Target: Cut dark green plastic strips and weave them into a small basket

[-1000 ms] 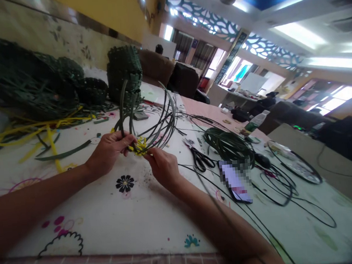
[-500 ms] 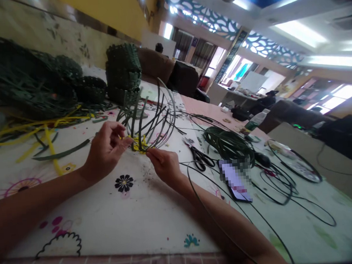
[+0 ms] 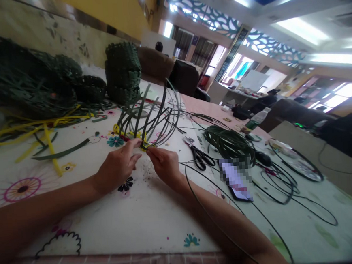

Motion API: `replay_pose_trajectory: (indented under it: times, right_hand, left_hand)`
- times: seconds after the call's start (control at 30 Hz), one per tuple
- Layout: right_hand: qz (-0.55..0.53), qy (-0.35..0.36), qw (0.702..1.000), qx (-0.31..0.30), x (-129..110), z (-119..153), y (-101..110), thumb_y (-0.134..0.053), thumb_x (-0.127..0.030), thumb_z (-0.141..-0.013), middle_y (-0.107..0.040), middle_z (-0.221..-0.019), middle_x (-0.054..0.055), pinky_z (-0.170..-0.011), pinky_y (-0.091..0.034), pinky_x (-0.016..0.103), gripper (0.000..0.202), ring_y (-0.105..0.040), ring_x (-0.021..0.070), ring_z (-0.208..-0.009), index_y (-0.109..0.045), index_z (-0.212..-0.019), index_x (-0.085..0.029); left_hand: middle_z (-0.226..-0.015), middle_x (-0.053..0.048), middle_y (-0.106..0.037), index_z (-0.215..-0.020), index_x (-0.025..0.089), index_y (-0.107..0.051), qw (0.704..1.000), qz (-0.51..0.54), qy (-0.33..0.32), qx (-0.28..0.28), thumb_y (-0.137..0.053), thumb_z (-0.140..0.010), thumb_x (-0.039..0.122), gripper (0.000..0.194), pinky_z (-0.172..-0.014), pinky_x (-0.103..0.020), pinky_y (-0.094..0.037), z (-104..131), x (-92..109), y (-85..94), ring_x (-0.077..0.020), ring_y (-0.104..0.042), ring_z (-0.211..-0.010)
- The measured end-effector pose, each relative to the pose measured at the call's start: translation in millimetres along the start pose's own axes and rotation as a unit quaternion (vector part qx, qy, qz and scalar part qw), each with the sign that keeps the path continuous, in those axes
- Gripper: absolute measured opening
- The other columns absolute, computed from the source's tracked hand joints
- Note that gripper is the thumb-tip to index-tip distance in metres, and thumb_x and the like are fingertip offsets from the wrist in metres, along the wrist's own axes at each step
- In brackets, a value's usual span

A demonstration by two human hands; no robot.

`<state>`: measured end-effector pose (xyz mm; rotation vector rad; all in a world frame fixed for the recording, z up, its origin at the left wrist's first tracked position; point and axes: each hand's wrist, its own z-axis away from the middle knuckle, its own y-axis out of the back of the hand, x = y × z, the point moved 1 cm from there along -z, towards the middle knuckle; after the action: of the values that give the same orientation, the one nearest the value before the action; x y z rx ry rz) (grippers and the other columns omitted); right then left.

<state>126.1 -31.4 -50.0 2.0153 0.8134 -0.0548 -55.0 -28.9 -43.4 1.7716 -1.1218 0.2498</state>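
A small piece of weaving [image 3: 147, 128] with a yellow base and dark green strips curving upward stands on the flowered tablecloth. At its near edge, my right hand [image 3: 165, 165] pinches a long thin green strand that trails down over my forearm. My left hand [image 3: 119, 165] is beside it on the left, thumb and forefinger apart, with the forefinger tip touching the near side of the strips. Whether a strip lies under that fingertip is too small to tell.
Black scissors [image 3: 200, 156], a phone [image 3: 236, 180] and a coil of green strips [image 3: 228, 144] lie to the right. Dark green woven baskets [image 3: 122, 71] stand at the back left, with yellow strips [image 3: 50, 146] in front. A person's head shows far behind.
My left hand has moved right and nearer to me, down to the weaving's near edge. The weaving has turned, with its strips shifted. My right hand stays almost in place.
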Motion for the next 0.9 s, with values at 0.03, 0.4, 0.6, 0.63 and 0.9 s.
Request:
replay_pose_trajectory:
  times: [0.03, 0.4, 0.6, 0.63, 0.9]
  right_hand:
    - [0.003, 0.002, 1.000, 0.000, -0.9, 0.4, -0.5, -0.047, -0.030, -0.101, -0.071, -0.070, 0.004, -0.060, -0.034, 0.024, 0.033, -0.061, 0.0142, -0.063, -0.071, -0.080, -0.020]
    - [0.011, 0.033, 0.999, -0.013, 7.9, -2.5, 1.4, -0.049, -0.031, -0.101, -0.075, -0.083, 0.005, -0.065, -0.041, 0.023, 0.025, -0.067, 0.0145, -0.072, -0.071, -0.094, -0.020]
    - [0.019, 0.065, 0.998, 0.011, 6.3, -1.0, 7.7, -0.044, -0.032, -0.103, -0.071, -0.079, 0.005, -0.061, -0.039, 0.023, 0.028, -0.061, 0.0137, -0.067, -0.068, -0.095, -0.021]
    - [0.020, 0.069, 0.997, 0.013, 4.3, -0.4, 8.3, -0.042, -0.032, -0.104, -0.069, -0.079, 0.005, -0.062, -0.039, 0.024, 0.030, -0.060, 0.0138, -0.067, -0.068, -0.093, -0.021]
    - [0.041, 0.062, 0.996, 0.041, -6.8, 2.9, 7.0, -0.042, -0.022, -0.103, -0.063, -0.080, 0.005, -0.064, -0.040, 0.025, 0.031, -0.055, 0.0143, -0.071, -0.069, -0.087, -0.021]
  left_hand:
    - [-0.123, -0.014, -0.070, -0.121, 0.019, -0.049, 1.000, 0.025, 0.016, -0.010, -0.050, -0.095, 0.036, 0.031, -0.068, -0.031, -0.055, -0.4, -2.2, -1.8, -0.0118, -0.064, -0.052]
    - [-0.094, -0.004, -0.072, -0.112, 0.019, -0.061, 0.995, 0.086, -0.045, 0.017, -0.049, -0.095, 0.028, 0.023, -0.078, -0.024, -0.054, -17.5, -13.5, 5.0, -0.0130, -0.068, -0.078]
    - [-0.098, -0.004, -0.076, -0.106, 0.021, -0.069, 0.995, 0.083, -0.041, 0.025, -0.054, -0.094, 0.032, 0.022, -0.085, -0.026, -0.055, -15.5, -8.2, 9.0, -0.0149, -0.070, -0.087]
    - [-0.097, -0.004, -0.076, -0.106, 0.021, -0.068, 0.995, 0.089, -0.025, 0.039, -0.056, -0.093, 0.032, 0.022, -0.082, -0.026, -0.056, -14.4, -8.0, 8.3, -0.0150, -0.070, -0.086]
    - [-0.108, -0.006, -0.076, -0.113, 0.019, -0.072, 0.988, 0.127, 0.062, 0.055, -0.062, -0.090, 0.035, 0.031, -0.091, -0.032, -0.057, -10.0, -7.8, 2.9, -0.0194, -0.072, -0.095]
